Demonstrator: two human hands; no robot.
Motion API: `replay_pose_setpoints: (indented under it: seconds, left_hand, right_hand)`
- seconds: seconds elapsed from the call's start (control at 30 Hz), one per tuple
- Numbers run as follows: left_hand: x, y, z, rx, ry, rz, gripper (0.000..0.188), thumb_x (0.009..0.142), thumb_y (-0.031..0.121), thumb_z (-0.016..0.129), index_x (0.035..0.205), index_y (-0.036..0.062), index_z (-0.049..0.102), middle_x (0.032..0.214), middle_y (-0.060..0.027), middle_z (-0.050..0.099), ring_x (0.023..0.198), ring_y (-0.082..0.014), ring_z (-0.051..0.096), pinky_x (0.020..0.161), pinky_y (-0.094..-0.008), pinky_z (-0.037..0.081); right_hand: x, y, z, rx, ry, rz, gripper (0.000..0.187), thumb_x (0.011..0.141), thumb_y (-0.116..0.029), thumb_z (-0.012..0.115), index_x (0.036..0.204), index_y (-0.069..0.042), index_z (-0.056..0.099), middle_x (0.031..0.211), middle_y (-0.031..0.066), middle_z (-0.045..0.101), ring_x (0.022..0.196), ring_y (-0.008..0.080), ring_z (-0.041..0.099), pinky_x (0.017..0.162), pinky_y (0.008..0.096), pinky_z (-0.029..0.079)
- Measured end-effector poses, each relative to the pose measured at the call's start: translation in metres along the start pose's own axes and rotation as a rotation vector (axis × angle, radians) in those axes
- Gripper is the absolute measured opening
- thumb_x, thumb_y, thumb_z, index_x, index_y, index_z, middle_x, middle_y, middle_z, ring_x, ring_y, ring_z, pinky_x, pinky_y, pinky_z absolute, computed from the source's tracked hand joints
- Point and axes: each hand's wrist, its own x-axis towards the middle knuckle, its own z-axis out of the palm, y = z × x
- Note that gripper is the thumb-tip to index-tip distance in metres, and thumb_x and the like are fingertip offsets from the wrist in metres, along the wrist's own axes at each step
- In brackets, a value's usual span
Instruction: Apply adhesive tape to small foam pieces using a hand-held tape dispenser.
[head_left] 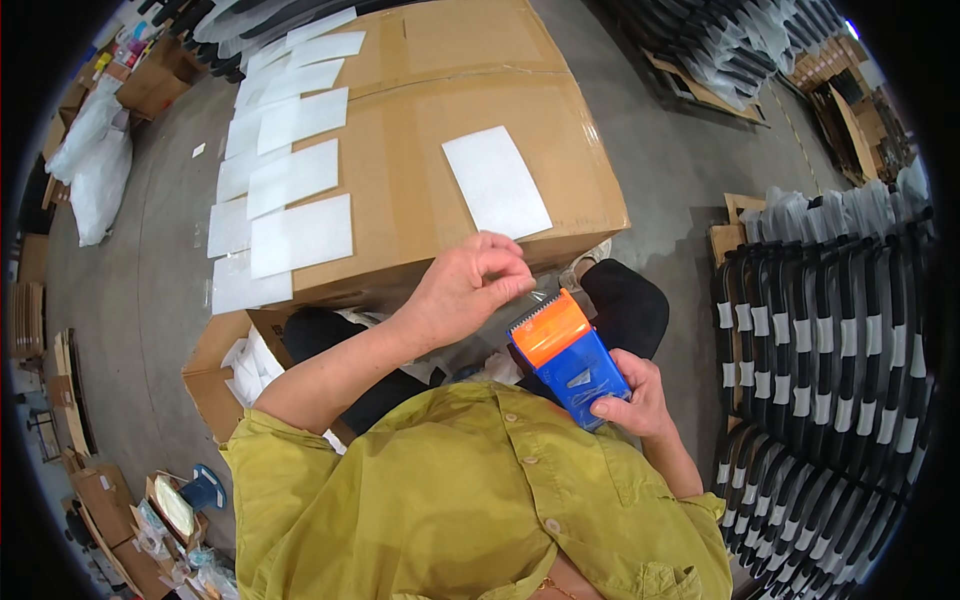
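My right hand [640,395] is wrapped around a blue and orange tape dispenser [572,360], its toothed edge turned up and to the left. Just left of that edge, my left hand [470,288] is closed in a pinch. A shiny clear bit of tape [538,296] shows between those fingertips and the teeth, though its full length is hard to see. Beyond my left hand, a white foam sheet [497,182] lies alone near the front right of a large cardboard box [405,150]. More white foam sheets [300,235] overlap in rows along the box's left side.
An open carton [215,365] with white material stands by my left leg. Stacked black curved frames with white wraps [830,330] rise on the right, and more wrapped frames [720,50] stand at the far right. A plastic-wrapped bundle [100,170] and a blue object [205,488] are at left.
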Motion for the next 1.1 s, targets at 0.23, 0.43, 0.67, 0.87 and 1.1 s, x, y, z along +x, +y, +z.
replay_pose_setpoints:
  seconds: [0.23,0.43,0.67,0.87,1.1]
  left_hand:
    - [0.011,0.021,-0.002,0.121,0.063,-0.111,0.018,0.085,0.019,0.056,0.082,0.0006,0.056,0.068,0.002,0.054,0.062,-0.0063,0.05,0.056,-0.0214,0.043]
    - [0.036,0.01,-0.022,0.28,0.256,0.119,0.018,0.085,0.019,0.056,0.082,0.0009,0.056,0.066,0.0011,0.053,0.059,-0.006,0.046,0.054,-0.0222,0.04]
    - [0.085,-0.003,-0.053,0.797,0.494,0.397,0.018,0.082,0.021,0.056,0.08,0.003,0.055,0.079,-0.0096,0.057,0.067,-0.0267,0.055,0.058,-0.0346,0.043]
    - [0.12,-0.038,-0.068,0.918,0.545,0.494,0.017,0.079,0.021,0.059,0.085,0.0061,0.055,0.096,-0.0043,0.057,0.085,-0.024,0.055,0.069,-0.0357,0.043]
    - [0.111,-0.029,-0.06,1.372,0.787,0.372,0.022,0.077,0.018,0.06,0.096,0.0069,0.057,0.115,-0.0095,0.05,0.103,-0.0239,0.047,0.077,-0.0335,0.041]
  right_hand:
    - [0.007,-0.006,0.008,0.034,0.067,0.074,0.04,0.069,-0.025,0.072,0.094,0.002,0.056,0.08,0.0039,0.061,0.071,0.0065,0.053,0.065,0.0216,0.043]
    - [-0.01,-0.006,0.006,0.128,0.135,0.139,0.041,0.069,-0.026,0.072,0.093,0.002,0.055,0.082,0.0043,0.061,0.073,0.0076,0.054,0.067,0.0223,0.044]
    - [0.005,-0.018,0.011,0.02,0.217,0.18,0.043,0.071,-0.034,0.069,0.09,0.003,0.057,0.079,0.0058,0.061,0.071,0.0091,0.054,0.065,0.0232,0.044]
    - [0.038,-0.026,0.019,0.11,0.262,0.181,0.048,0.072,-0.039,0.068,0.089,0.005,0.057,0.077,0.0076,0.06,0.069,0.01,0.054,0.063,0.0247,0.044]
    - [0.046,-0.003,0.014,0.182,0.242,0.226,0.048,0.073,-0.037,0.068,0.091,0.007,0.056,0.079,0.0084,0.06,0.071,0.011,0.055,0.066,0.0244,0.044]
